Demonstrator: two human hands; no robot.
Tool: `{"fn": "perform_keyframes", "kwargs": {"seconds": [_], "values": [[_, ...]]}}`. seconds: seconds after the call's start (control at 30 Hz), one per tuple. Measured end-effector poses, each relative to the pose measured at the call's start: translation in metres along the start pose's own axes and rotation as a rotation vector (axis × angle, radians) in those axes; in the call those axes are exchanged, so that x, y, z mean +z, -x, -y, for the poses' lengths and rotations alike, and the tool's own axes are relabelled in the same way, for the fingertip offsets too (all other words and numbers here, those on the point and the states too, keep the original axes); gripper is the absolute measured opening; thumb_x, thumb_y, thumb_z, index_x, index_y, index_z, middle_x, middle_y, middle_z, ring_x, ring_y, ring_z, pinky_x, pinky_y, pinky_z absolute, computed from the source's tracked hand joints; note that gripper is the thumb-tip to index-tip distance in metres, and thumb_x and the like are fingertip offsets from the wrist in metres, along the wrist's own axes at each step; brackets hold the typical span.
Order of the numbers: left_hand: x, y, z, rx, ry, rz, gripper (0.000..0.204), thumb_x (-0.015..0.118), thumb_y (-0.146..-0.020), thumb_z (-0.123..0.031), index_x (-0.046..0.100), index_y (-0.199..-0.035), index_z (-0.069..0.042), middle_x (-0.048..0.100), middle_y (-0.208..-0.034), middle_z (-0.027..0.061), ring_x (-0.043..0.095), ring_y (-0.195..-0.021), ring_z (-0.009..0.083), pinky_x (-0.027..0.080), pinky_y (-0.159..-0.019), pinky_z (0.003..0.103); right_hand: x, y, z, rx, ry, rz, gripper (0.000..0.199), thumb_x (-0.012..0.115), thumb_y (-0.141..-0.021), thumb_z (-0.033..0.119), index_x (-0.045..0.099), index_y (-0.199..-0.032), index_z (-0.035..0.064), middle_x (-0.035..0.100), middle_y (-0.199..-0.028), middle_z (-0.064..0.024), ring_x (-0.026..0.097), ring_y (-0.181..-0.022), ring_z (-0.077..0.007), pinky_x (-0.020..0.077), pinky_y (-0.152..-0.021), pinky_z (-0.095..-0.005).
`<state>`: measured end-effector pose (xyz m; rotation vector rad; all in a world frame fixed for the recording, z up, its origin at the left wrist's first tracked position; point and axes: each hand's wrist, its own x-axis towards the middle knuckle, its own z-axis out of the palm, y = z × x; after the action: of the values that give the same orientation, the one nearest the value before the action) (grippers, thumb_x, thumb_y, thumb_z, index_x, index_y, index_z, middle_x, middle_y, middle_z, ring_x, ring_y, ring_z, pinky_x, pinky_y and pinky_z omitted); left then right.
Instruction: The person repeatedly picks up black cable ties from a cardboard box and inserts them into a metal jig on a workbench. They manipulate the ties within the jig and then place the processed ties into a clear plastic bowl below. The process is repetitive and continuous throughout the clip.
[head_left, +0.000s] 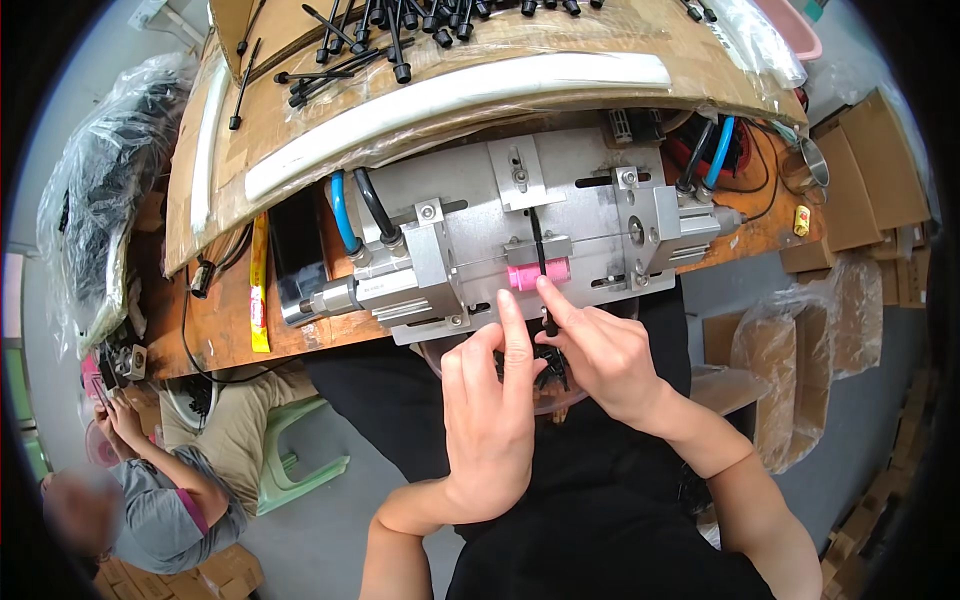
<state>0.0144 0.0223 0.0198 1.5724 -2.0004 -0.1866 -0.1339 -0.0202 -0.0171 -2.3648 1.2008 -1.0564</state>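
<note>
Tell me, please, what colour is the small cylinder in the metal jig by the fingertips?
Pink; the small cylinder shows clearly in the head view.

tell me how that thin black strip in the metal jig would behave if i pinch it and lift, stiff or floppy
Probably semi-stiff: the black strip stands straight along the metal jig groove without sagging. Likely light, since the right hand steers it with a fingertip by the pink block. It looks smooth, so it might slip; the left hand rests close by.
</note>
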Motion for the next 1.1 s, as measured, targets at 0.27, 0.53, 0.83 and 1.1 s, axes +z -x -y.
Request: {"fn": "perform_keyframes", "kwargs": {"seconds": [0.27,0.53,0.83,1.1], "values": [[-0.037,-0.092,0.021,0.153,-0.012,-0.230,0.047,0.062,-0.081,0.006,0.059,-0.126,-0.007,0.052,-0.096,0.0128,0.051,-0.091,0.0274,0.043,-0.082,0.036,-0.065,-0.053,0.006,-0.136,0.140,0.023,0.038,0.071,-0.077,0.002,0.064,-0.114,0.0013,0.063,-0.077,-0.0089,0.064,-0.065,-0.0226,0.0505,-0.056,-0.0325],[-0.051,-0.215,0.070,0.210,-0.057,0.030,0.011,0.061,-0.087,-0.009,0.066,-0.094,-0.002,0.057,-0.073,0.0106,0.055,-0.070,0.0211,0.047,-0.070,0.033,-0.093,-0.207,-0.059,-0.008,0.588,-0.100,0.023,0.060,-0.087,0.015,0.061,-0.105,0.0014,0.066,-0.084,-0.0157,0.062,-0.074,-0.0240,0.0472,-0.066,-0.0344],[-0.082,-0.182,0.061,0.210,0.090,0.034,0.018,0.069,-0.079,0.002,0.068,-0.097,-0.001,0.056,-0.075,0.0034,0.048,-0.067,0.0103,0.044,-0.064,0.025,-0.149,-0.234,-0.018,0.401,0.127,0.155,0.023,0.062,-0.084,0.021,0.070,-0.099,0.0056,0.067,-0.075,-0.0044,0.061,-0.066,-0.0104,0.0489,-0.061,-0.0232],[-0.043,-0.080,0.018,0.196,-0.071,-0.257,0.074,0.069,-0.071,0.010,0.045,-0.140,-0.001,0.052,-0.086,0.0084,0.050,-0.078,0.0218,0.045,-0.073,0.033,-0.192,-0.246,-0.067,0.085,-0.617,-0.124,0.023,0.063,-0.093,0.019,0.064,-0.100,-0.0022,0.067,-0.080,-0.0098,0.056,-0.059,-0.0089,0.0468,-0.053,-0.0173]]}}
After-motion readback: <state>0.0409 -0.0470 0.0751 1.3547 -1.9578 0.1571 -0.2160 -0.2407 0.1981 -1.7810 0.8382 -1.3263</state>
